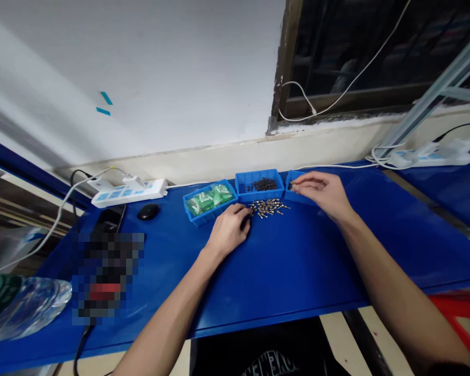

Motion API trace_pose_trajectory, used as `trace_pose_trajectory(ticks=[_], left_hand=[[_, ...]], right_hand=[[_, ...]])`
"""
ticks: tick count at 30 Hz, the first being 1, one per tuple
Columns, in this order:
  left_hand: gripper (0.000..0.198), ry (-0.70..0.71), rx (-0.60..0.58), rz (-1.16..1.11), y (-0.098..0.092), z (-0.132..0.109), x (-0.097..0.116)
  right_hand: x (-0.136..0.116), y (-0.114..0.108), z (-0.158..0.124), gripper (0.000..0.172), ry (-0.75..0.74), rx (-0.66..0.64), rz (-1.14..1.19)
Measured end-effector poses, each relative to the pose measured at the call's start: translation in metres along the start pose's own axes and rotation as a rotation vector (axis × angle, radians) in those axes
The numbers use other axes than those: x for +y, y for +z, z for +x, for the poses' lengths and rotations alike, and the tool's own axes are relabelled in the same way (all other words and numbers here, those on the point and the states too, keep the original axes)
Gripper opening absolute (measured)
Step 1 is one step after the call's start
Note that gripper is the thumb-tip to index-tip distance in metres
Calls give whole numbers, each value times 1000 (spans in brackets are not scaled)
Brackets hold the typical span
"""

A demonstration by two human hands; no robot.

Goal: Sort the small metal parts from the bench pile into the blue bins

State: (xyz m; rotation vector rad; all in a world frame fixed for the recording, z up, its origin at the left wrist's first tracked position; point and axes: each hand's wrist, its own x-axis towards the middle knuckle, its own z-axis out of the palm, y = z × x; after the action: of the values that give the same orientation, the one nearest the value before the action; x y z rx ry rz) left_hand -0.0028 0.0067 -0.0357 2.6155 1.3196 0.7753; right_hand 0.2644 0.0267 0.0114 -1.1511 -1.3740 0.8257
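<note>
A loose pile of small brass-and-silver metal fittings lies on the blue tabletop. My left hand rests at the pile's left edge, its fingers curled and closed; whatever they pinch is too small to make out. Over the right blue bin is my right hand, thumb and fingertips pressed together at a tiny piece I cannot identify. That hand covers much of the bin. Behind the pile, the middle blue bin contains many small dark screw-like parts.
Green-and-clear packets fill the left blue bin. Farther left are a black mouse, a white power strip, a pixelated dark object and a large water bottle. Another power strip sits at the back right.
</note>
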Motion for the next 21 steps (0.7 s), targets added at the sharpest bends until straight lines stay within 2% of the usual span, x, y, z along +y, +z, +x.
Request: trace_pose_trajectory(ticks=[4, 6, 9, 12, 16, 19, 21], left_hand=[[28, -60, -8, 21, -4, 1, 4], [29, -90, -12, 27, -5, 2, 6], [30, -131, -33, -1, -7, 2, 7], [30, -143, -42, -62, -7, 2, 6], [24, -121, 22, -202, -4, 2, 5], [18, -70, 125, -352, -3, 3, 6], [18, -34, 188, -443, -4, 4, 8]], right_hand=[[7, 0, 5, 26, -102, 296, -11], [7, 3, 5, 21, -146, 361, -5], [6, 6, 4, 17, -189, 377, -33], [5, 10, 0, 17, -188, 339, -84], [6, 20, -7, 19, -174, 235, -91], [7, 31, -13, 20, -144, 91, -68], [8, 38, -17, 21, -113, -60, -59]])
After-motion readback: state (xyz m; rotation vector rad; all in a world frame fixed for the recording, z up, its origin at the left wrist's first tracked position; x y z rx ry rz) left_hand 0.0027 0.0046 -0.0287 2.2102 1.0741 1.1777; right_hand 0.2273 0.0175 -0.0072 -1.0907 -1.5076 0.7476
